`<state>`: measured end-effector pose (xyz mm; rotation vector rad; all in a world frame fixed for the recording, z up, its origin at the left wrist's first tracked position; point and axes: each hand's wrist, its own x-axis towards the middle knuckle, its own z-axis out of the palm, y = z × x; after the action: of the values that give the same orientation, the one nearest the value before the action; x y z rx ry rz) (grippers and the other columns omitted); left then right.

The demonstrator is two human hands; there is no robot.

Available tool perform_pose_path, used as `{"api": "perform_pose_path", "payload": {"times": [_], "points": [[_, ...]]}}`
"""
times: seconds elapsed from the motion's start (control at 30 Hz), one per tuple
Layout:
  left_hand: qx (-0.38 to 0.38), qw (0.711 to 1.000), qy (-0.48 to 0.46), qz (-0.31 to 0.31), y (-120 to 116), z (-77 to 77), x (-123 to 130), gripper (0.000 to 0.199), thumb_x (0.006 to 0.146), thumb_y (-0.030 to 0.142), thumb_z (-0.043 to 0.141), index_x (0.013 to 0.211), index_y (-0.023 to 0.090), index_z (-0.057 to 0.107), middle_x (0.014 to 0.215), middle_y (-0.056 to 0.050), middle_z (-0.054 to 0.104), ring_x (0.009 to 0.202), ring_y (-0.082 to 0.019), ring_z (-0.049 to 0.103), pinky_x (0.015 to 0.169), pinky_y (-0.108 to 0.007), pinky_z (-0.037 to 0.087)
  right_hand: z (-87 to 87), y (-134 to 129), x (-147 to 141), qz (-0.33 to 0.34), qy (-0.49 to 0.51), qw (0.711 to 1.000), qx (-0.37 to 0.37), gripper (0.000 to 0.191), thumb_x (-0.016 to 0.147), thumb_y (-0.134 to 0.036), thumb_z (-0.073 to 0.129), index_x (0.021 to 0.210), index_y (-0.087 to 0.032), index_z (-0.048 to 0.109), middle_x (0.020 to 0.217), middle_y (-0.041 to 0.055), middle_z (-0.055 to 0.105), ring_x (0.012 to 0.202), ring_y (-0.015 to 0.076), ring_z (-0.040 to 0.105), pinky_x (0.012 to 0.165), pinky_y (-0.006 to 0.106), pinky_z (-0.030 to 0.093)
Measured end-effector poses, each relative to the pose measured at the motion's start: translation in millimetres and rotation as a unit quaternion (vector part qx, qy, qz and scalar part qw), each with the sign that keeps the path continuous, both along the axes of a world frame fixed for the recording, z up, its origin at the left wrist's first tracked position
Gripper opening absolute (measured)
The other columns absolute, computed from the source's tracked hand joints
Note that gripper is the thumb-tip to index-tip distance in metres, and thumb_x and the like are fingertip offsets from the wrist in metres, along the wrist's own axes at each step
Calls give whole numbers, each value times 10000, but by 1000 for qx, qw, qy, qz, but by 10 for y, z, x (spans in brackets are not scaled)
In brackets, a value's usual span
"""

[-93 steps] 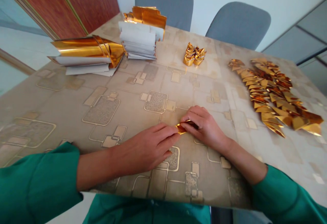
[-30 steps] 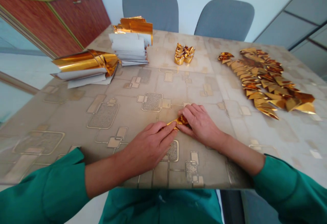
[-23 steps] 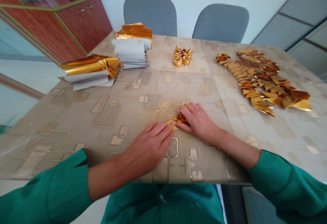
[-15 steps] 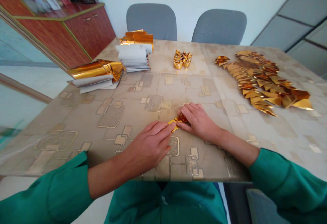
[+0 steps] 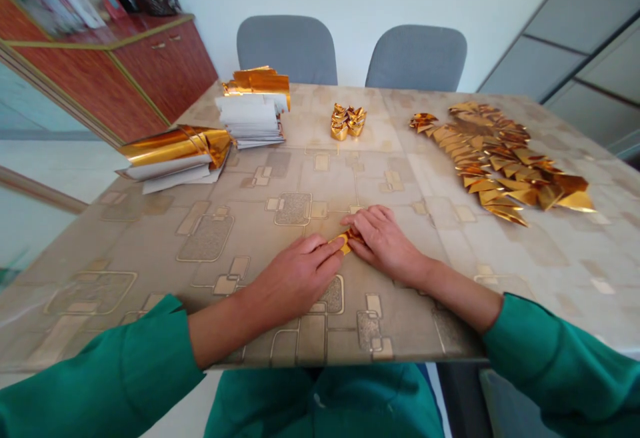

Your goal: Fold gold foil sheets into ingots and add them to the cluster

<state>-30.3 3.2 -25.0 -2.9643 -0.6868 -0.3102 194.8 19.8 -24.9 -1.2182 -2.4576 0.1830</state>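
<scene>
A small piece of gold foil paper lies between my hands near the front of the patterned table. My left hand has its fingers together, pressing on the foil's left end. From the right, my right hand grips the other end, its fingers curled over it and hiding much of the piece. Farther back stand a few folded gold pieces in a small cluster. Many folded gold pieces lie in overlapping rows at the right.
Stacked white-backed foil sheets stand at the back left, beside a curved bundle of gold sheets. Two grey chairs are behind the table. A red-brown cabinet is at the far left.
The view has shifted slightly. My left fingers have drawn closer to my right hand, and less of the gold piece shows between them.
</scene>
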Motion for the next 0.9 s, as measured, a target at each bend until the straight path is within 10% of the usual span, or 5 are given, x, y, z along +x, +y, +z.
{"api": "perform_pose_path", "payload": {"times": [0.33, 0.9], "points": [[-25, 1000, 8, 16, -5, 47, -126, 424, 981, 357, 503, 1368, 185, 517, 1422, -91, 558, 1250, -275, 492, 1159, -591, 167, 5, -8, 58, -6, 51, 997, -58, 189, 894, -101, 480, 1044, -199, 536, 954, 57, 665, 907, 225, 549, 846, 355, 347], [-64, 998, -10, 21, -24, 113, -88, 407, 966, 312, 510, 1338, 151, 550, 1416, -92, 566, 1229, -259, 511, 1165, -546, 185, 21, 53, -148, -107, -4, 994, -11, 152, 892, -209, 496, 1030, -174, 551, 975, 99, 684, 929, 263, 589, 823, 366, 301]]}}
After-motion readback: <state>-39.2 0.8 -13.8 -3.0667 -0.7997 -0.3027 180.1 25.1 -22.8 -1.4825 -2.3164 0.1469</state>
